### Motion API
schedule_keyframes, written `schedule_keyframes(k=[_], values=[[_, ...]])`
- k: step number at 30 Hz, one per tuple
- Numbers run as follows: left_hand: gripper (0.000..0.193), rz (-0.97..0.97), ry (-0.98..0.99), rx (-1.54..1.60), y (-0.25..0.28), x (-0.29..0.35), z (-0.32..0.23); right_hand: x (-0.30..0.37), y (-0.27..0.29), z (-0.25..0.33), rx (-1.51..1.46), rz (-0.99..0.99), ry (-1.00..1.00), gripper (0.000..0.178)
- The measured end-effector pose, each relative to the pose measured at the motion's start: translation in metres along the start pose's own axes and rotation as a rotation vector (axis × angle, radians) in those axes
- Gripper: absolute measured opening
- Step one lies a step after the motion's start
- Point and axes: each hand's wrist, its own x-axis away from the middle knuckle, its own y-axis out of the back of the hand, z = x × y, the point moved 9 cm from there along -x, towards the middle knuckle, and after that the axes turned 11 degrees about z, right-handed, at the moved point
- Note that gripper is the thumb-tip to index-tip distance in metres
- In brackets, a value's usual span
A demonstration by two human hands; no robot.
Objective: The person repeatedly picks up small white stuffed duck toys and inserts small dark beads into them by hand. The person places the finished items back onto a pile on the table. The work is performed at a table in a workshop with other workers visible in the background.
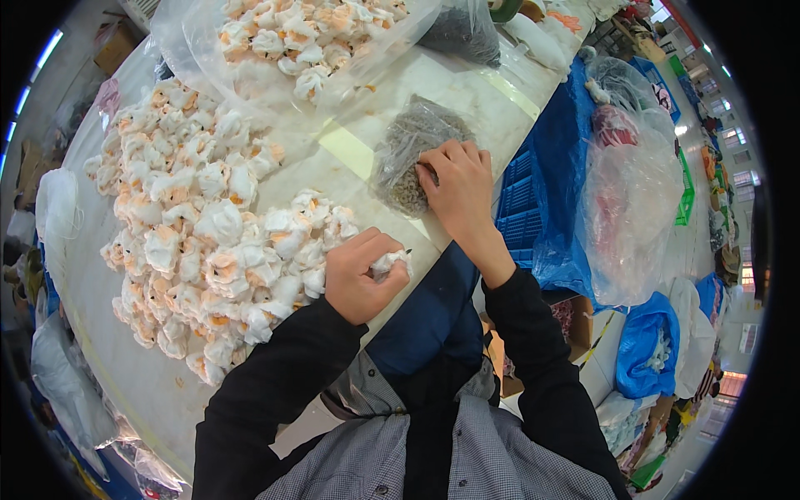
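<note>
My left hand (357,275) is closed around a white artificial flower head (390,265), whose small dark tip pokes out between thumb and forefinger. At the table's edge, my right hand (457,185) has its fingers curled down into a clear plastic bag (425,125) of small grey-brown pieces (407,193). What its fingertips grip there is hidden. A large heap of white and pale orange artificial flower heads (196,225) lies loose on the table, reaching up to my left hand.
The pale table (292,171) carries another clear bag (333,62) of flower heads and a bag of dark material (462,33) at the far side. To the right stand blue crates (518,200) with blue plastic sheeting and a filled clear bag (629,208). A blue bag (646,346) sits lower right.
</note>
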Motion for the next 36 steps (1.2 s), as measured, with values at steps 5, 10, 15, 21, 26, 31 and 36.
schedule_keyframes(k=[5, 10, 15, 21, 26, 31, 36], values=[[0.008, -0.002, 0.016, 0.011, 0.0, 0.0, 0.0, -0.001, 0.005, 0.0, -0.07, -0.013, 0.015, 0.008], [0.009, -0.03, -0.009, 0.008, 0.002, 0.001, 0.001, 0.02, 0.014, -0.002, -0.85, 0.132, -0.181, 0.009], [0.012, -0.04, 0.011, 0.023, 0.001, 0.0, 0.003, 0.064, -0.002, 0.016, -1.488, 0.482, -0.38, 0.013], [0.013, -0.018, -0.035, -0.016, 0.0, -0.001, -0.002, 0.077, -0.006, 0.031, -1.674, 0.559, -0.4, 0.016], [0.014, -0.001, -0.05, -0.026, -0.003, -0.002, -0.005, 0.078, -0.003, 0.027, -1.54, 0.552, -0.423, 0.014], [0.013, 0.029, -0.047, -0.068, -0.007, -0.001, -0.001, 0.075, 0.014, 0.029, -1.108, 0.473, -0.224, 0.011], [0.012, 0.095, -0.057, -0.125, -0.017, 0.0, 0.005, 0.073, 0.013, 0.03, -1.054, 0.597, -0.156, 0.009]])
